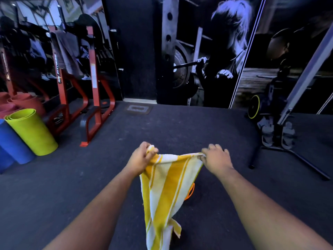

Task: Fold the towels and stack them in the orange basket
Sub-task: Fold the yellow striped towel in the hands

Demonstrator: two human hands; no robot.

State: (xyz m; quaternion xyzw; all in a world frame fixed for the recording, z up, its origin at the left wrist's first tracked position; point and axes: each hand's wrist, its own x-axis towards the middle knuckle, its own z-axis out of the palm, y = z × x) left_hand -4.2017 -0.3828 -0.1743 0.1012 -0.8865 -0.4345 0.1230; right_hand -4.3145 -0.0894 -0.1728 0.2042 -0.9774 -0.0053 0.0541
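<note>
From my head camera I look down on a dark gym floor (180, 127), with a red rack (93, 83) and rolled mats, one green (30, 130) and one blue (12, 141), off to my left, and a wall mural behind. A yellow-and-white striped towel (165, 192) hangs in the air between my hands, its top edge stretched across and the rest drooping down between my forearms. Just behind the towel, a sliver of an orange basket (191, 191) shows on the floor; I cannot tell what is in it. My left hand (142, 156) has its fingers curled round one top corner. My right hand (216, 157) pinches the other corner.
</note>
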